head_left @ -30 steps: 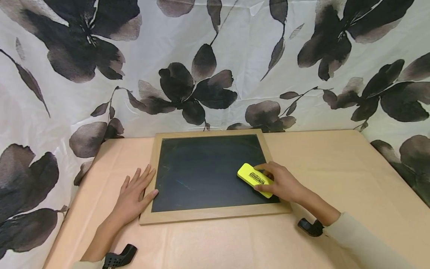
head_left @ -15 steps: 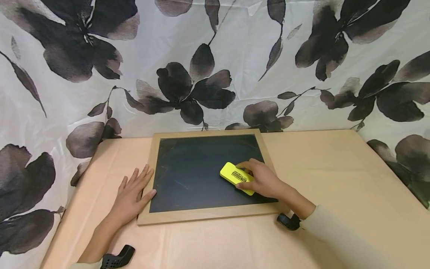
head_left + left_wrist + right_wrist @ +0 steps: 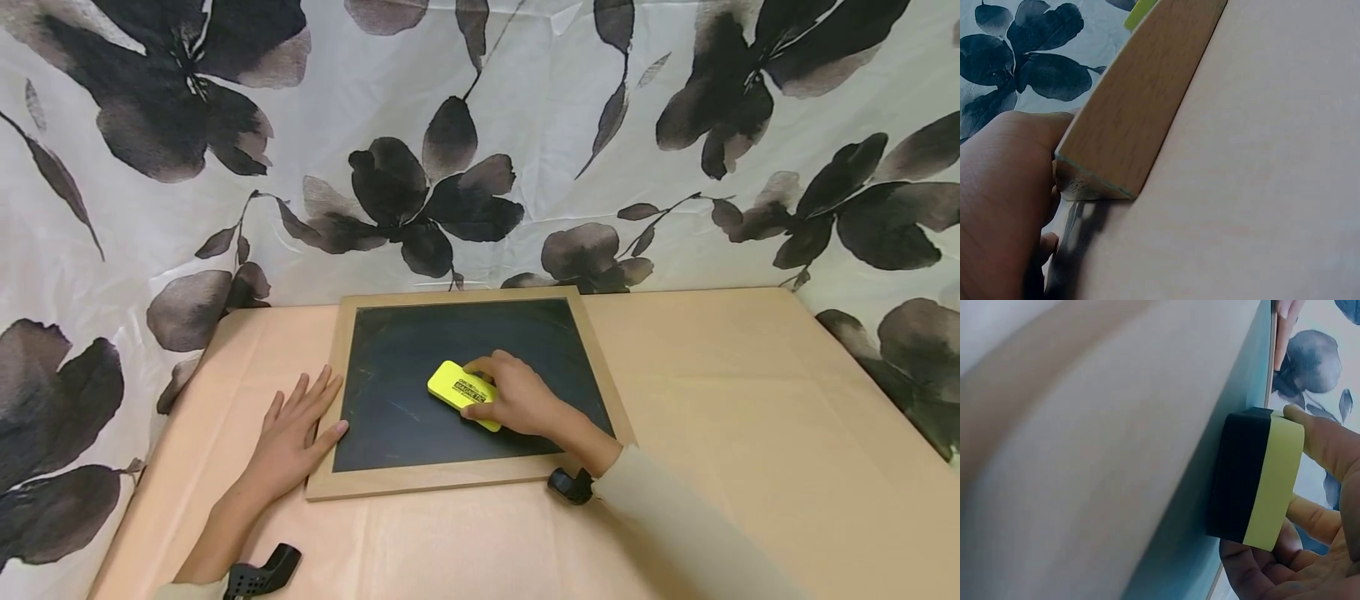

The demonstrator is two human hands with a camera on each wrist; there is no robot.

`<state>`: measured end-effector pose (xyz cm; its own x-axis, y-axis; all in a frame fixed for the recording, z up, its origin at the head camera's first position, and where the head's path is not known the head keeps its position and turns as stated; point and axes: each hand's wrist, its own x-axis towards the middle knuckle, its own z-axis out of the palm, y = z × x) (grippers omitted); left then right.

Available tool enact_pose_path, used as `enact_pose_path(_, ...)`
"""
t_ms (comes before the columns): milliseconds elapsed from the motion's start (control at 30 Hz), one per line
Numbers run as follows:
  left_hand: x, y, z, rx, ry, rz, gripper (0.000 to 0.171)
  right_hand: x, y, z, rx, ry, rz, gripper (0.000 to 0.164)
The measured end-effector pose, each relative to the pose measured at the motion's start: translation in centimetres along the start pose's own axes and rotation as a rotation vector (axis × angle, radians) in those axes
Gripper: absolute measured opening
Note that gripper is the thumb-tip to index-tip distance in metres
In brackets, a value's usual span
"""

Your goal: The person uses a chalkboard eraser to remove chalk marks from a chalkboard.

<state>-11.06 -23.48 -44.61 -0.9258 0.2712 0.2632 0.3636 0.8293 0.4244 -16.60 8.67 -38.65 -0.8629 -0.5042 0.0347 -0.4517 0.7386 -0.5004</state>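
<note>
A small chalkboard (image 3: 420, 333) in a light wooden frame (image 3: 450, 481) lies on the table. My right hand (image 3: 525, 396) grips a yellow board eraser (image 3: 453, 387) between thumb and fingers, over the middle of the dark surface. In the right wrist view the eraser (image 3: 1279, 481) shows a yellow top and a black underside that faces the board. My left hand (image 3: 288, 446) rests at the frame's left side with its fingers spread and straight, the thumb on the frame. Faint pale marks show on the board's left part.
Pale peach paper or cloth covers the table (image 3: 712, 375). Behind and at both sides hangs a white sheet (image 3: 562, 100) with dark flowers. A black wrist camera (image 3: 570, 486) sits on the right wrist, and another black wrist camera (image 3: 264, 571) on the left.
My right hand has slid the eraser leftward across the board, from its right side to about the middle. The left hand and the chalkboard have stayed in place.
</note>
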Motion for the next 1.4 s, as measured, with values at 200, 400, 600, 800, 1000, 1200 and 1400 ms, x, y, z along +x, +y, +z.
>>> enact_pose_path(200,0.0,-0.1,0.1,0.004,-0.002,-0.006,0.065,1.7,-2.4,1.2,-0.047,-0.046,-0.005,0.059)
enact_pose_path(400,0.0,-0.1,0.2,0.014,-0.006,-0.014,0.065,3.1,-4.7,2.3,-0.067,-0.065,-0.03,0.061)
enact_pose_path(600,0.1,0.0,0.0,0.01,-0.006,-0.019,0.064,4.2,-6.5,3.3,-0.056,-0.065,-0.05,0.062)
enact_pose_path(800,0.0,-0.1,0.1,0.006,-0.011,-0.011,0.064,4.4,-6.8,3.6,-0.061,-0.071,-0.072,0.062)
enact_pose_path(1000,0.1,-0.1,0.3,-0.002,-0.008,-0.004,0.064,4.2,-6.1,3.6,0.002,-0.106,-0.102,0.063)
enact_pose_path(1200,0.3,0.0,0.4,0.011,0.001,-0.004,0.064,3.3,-5.3,3.0,0.057,-0.149,-0.156,0.06)
enact_pose_path(1400,-0.1,-0.1,0.2,-0.001,0.004,-0.004,0.064,1.3,-3.6,1.9,0.072,-0.114,-0.165,0.06)
